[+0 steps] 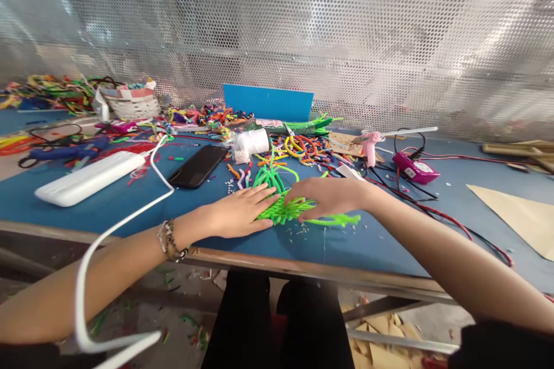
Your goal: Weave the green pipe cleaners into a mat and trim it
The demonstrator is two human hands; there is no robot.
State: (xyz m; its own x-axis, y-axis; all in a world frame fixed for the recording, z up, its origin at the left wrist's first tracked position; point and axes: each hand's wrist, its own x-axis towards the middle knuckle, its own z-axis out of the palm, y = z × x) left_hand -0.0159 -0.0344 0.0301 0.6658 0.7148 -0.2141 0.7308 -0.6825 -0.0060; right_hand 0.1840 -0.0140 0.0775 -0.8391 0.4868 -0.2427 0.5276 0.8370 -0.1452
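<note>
Lays the left hand (pixel 242 210) palm down at the near middle of the blue table (pixel 367 251), fingers slightly spread and extended, with fingertips on the green woven piece (pixel 274 207); grasps nothing between fingers and thumb. Bends the right hand (pixel 326 196) over the same piece from its three o'clock side, with fingers half curled down at the loose green strands (pixel 335 220); cannot tell whether pinched on any of them. Has the green woven piece flat on the table between both hands, with strands fanning out toward twelve and three o'clock. Around that piece, shows a black phone (pixel 198 166) at ten o'clock, a long white case (pixel 90 179) farther out at nine, and a white cable (pixel 125 221) curving down toward eight. Farther off at ten, shows a pale basket (pixel 133 102); at eleven, a white spool (pixel 252 143); at twelve, a blue panel (pixel 268 102) before a perforated metal screen (pixel 346 29). At two, shows a pink glue gun (pixel 370 149); toward three, a purple box (pixel 415 168) and, well beyond, tan card (pixel 515 219).
</note>
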